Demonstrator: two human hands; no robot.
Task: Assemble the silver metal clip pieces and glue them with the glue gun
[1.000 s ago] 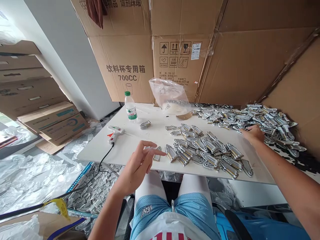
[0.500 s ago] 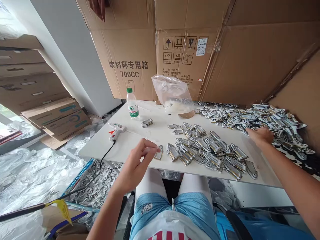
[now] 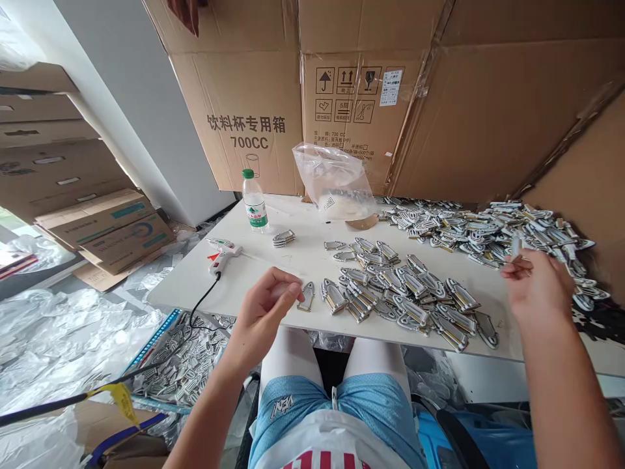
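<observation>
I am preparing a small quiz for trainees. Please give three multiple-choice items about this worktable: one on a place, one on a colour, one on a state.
1. Where does the glue gun lie on the white table?
A. near its left edge
B. among the far heap of metal pieces
C. inside the plastic bag

2. What colour is the water bottle cap?
A. red
B. green
C. blue

3. What is the right hand doing?
A. lying flat on the table
B. holding the bottle
C. raised, pinching a small piece

Answers: 1 A, its cord drops over that side; 2 B, the cap is plainly green; 3 C, the fingers close on a piece above the table.
</observation>
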